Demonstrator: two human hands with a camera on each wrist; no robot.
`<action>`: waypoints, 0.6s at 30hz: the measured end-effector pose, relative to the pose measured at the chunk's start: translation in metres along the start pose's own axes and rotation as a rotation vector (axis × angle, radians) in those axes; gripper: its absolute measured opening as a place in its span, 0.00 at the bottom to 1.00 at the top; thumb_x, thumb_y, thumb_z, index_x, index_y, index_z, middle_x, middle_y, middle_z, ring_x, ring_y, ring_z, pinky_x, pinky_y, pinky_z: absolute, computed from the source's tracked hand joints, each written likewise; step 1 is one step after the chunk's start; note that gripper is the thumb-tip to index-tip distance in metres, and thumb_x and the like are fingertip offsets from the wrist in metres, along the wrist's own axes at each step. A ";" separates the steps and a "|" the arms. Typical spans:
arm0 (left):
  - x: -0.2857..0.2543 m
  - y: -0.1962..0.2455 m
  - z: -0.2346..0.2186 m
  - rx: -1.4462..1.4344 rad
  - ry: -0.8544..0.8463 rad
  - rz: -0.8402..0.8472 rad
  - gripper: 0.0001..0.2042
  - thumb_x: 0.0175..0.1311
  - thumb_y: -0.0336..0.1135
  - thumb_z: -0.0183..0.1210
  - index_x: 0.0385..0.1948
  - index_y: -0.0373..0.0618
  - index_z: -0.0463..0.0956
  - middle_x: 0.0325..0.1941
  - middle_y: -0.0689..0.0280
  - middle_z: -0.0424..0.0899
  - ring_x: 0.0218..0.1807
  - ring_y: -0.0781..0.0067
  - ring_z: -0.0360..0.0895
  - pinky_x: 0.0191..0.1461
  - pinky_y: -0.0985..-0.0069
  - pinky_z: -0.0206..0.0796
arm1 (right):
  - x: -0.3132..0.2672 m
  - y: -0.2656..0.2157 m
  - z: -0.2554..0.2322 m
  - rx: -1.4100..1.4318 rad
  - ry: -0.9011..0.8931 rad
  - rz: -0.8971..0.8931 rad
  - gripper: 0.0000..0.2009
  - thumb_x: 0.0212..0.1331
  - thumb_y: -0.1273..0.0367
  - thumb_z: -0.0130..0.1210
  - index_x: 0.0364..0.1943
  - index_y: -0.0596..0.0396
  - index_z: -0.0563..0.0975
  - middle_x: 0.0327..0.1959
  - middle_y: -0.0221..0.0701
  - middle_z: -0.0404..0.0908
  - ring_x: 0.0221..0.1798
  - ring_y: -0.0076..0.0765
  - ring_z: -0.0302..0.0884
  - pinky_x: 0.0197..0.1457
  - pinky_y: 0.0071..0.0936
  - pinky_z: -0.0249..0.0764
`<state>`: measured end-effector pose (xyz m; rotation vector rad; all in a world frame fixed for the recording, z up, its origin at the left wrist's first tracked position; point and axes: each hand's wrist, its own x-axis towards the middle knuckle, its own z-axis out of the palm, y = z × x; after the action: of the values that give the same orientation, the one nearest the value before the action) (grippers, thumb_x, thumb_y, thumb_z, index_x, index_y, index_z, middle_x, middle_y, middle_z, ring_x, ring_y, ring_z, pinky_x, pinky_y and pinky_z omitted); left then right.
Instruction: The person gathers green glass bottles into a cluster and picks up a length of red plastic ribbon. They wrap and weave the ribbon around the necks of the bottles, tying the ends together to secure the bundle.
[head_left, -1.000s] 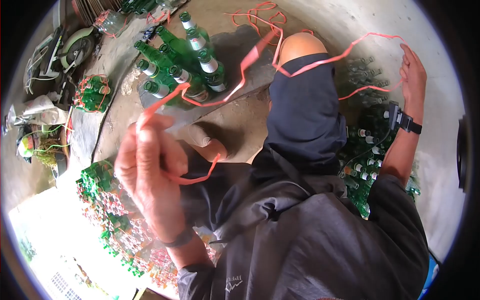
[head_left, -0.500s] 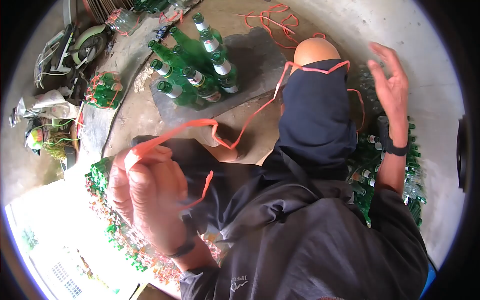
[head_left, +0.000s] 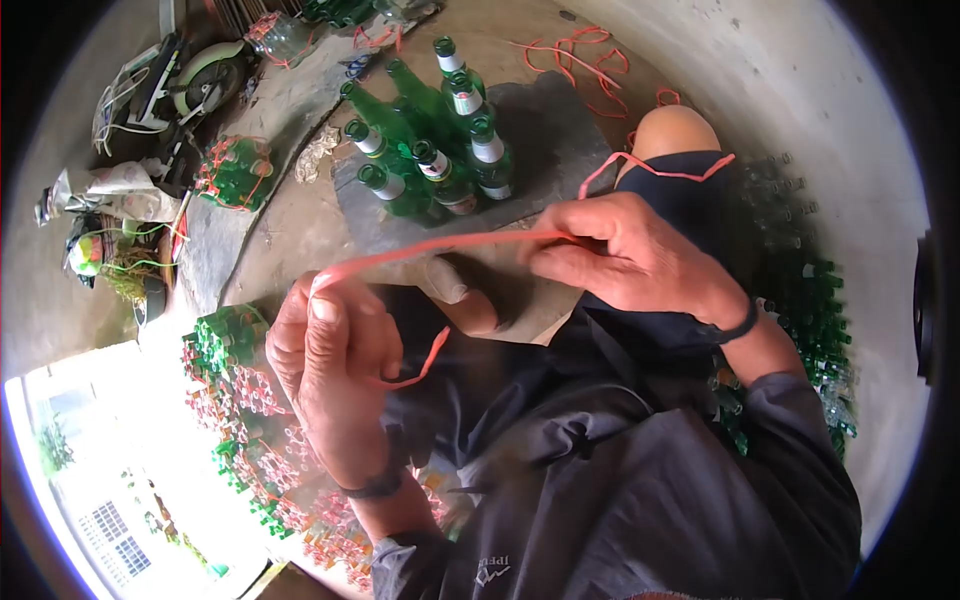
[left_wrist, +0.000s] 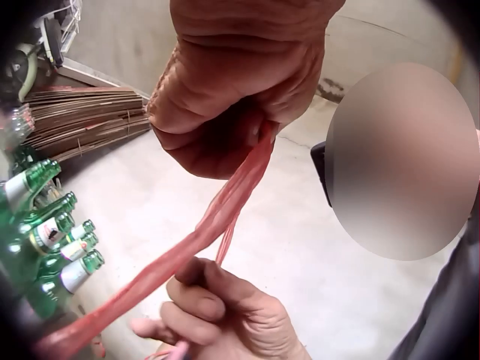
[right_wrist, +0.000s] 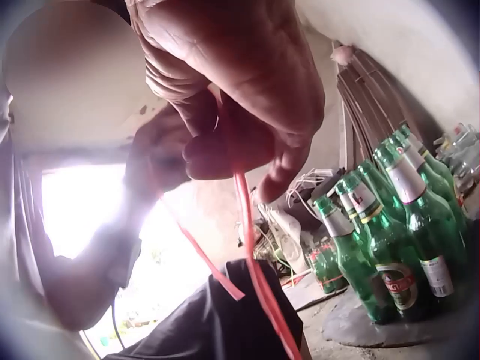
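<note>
My left hand point(head_left: 335, 345) pinches a red plastic strip point(head_left: 450, 243) between thumb and forefinger, and a short loose end point(head_left: 436, 352) sticks out below that palm. The strip runs across to my right hand point(head_left: 635, 255), which grips it between thumb and curled fingers above my lap. From there it trails on over my raised knee. In the left wrist view the strip point(left_wrist: 214, 232) looks bunched into folds, with the right hand point(left_wrist: 225, 315) below it. Ahead of my hands, several green glass bottles point(head_left: 432, 165) stand upright in a close group on a dark slab point(head_left: 545, 120).
More red strip point(head_left: 585, 60) lies in loops on the floor beyond my knee. A tied bundle of green bottles point(head_left: 237, 172) stands to the left. Many bottles point(head_left: 810, 320) are stacked by the wall at right, others point(head_left: 235, 360) at lower left. A wheeled thing point(head_left: 210, 80) is at upper left.
My right hand has come in from beside the right wall, where its fingers were spread, and now grips the strip near my left hand. The stretch between the hands has been pulled straighter.
</note>
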<state>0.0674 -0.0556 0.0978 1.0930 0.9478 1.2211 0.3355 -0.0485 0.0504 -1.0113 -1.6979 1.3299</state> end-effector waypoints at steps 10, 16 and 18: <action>-0.017 -0.015 -0.021 0.057 0.151 0.001 0.19 0.75 0.46 0.60 0.32 0.36 0.75 0.20 0.69 0.70 0.19 0.83 0.64 0.21 0.82 0.55 | -0.028 -0.146 0.039 -0.880 0.021 -0.260 0.08 0.44 0.67 0.68 0.27 0.47 0.80 0.17 0.21 0.67 0.16 0.24 0.71 0.17 0.25 0.61; -0.027 -0.013 -0.021 0.321 0.130 -0.063 0.18 0.77 0.48 0.55 0.36 0.38 0.74 0.17 0.72 0.60 0.18 0.80 0.58 0.22 0.77 0.56 | -0.026 -0.159 0.051 -0.830 0.311 -0.083 0.08 0.35 0.63 0.65 0.18 0.42 0.75 0.12 0.16 0.57 0.11 0.21 0.63 0.15 0.24 0.51; -0.026 -0.015 -0.018 0.321 0.133 -0.058 0.19 0.76 0.49 0.56 0.35 0.39 0.75 0.19 0.71 0.65 0.19 0.80 0.60 0.23 0.78 0.55 | -0.027 -0.163 0.049 -0.884 0.093 -0.063 0.07 0.37 0.65 0.64 0.19 0.43 0.76 0.13 0.16 0.58 0.12 0.20 0.61 0.15 0.27 0.49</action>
<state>0.0499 -0.0792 0.0787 1.2353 1.3020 1.1281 0.2798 -0.1168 0.1988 -1.4371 -2.2627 0.4335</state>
